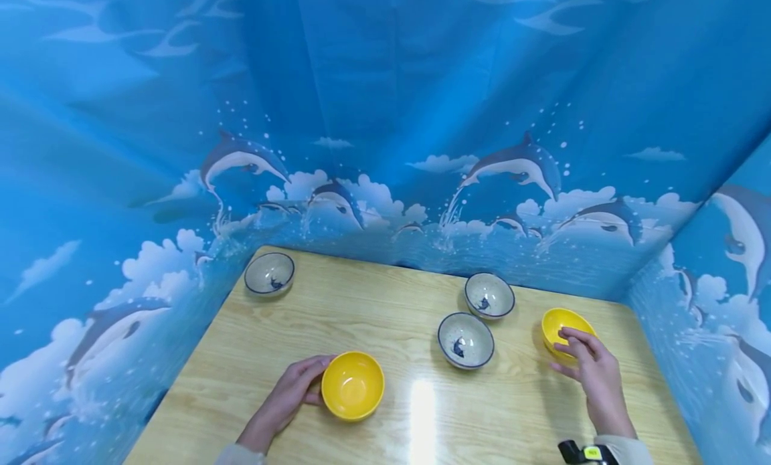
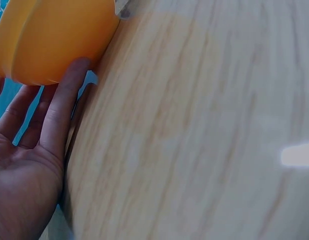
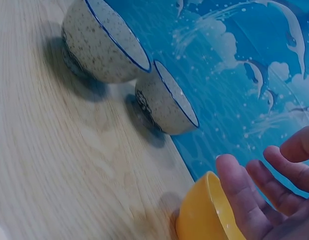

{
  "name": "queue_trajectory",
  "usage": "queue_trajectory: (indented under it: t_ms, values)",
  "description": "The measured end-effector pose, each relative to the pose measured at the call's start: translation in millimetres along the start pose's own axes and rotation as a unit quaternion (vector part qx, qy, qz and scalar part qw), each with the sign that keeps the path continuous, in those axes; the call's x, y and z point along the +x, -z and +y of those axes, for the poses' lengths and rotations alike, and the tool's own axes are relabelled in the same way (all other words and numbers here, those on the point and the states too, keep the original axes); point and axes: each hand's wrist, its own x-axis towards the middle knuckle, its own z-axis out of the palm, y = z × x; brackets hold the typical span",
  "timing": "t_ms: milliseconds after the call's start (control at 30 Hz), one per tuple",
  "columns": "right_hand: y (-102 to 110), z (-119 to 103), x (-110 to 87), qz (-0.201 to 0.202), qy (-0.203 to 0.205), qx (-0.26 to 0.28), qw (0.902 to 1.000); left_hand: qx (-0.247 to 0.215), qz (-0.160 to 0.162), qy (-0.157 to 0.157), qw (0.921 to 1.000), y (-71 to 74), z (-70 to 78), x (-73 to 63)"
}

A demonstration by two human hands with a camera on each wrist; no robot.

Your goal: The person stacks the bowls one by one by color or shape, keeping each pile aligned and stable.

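Observation:
Near the front of the table, my left hand (image 1: 290,394) holds a yellow bowl (image 1: 353,386) by its left side. The left wrist view shows the fingers (image 2: 62,110) against the outer wall of this yellow bowl (image 2: 54,40). My right hand (image 1: 593,371) is at a second yellow bowl (image 1: 566,321) on the right, its spread fingers overlapping the near rim. In the right wrist view, loosely bent, parted fingers (image 3: 239,195) cover part of that bowl (image 3: 199,215); whether they touch it I cannot tell.
Two speckled bowls with blue rims, one nearer (image 1: 466,341) and one farther (image 1: 489,296), stand close together right of centre. Another speckled bowl (image 1: 269,275) sits at the far left corner of the wooden table (image 1: 373,298). Blue dolphin-print sheeting (image 1: 385,117) surrounds the back and sides.

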Motion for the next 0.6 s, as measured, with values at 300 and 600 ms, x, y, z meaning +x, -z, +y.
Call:
queue_trajectory:
  t_ms: [300,600]
  values:
    - [12,8,8.8,0.031,-0.013,-0.01,0.9994,0.002,0.004,-0.001,1.0,-1.4,0.8,0.3]
    - [24,14,17.6,0.07,-0.016,-0.005,0.9974,0.002,0.005,-0.004,1.0,-1.3,-0.4,0.3]
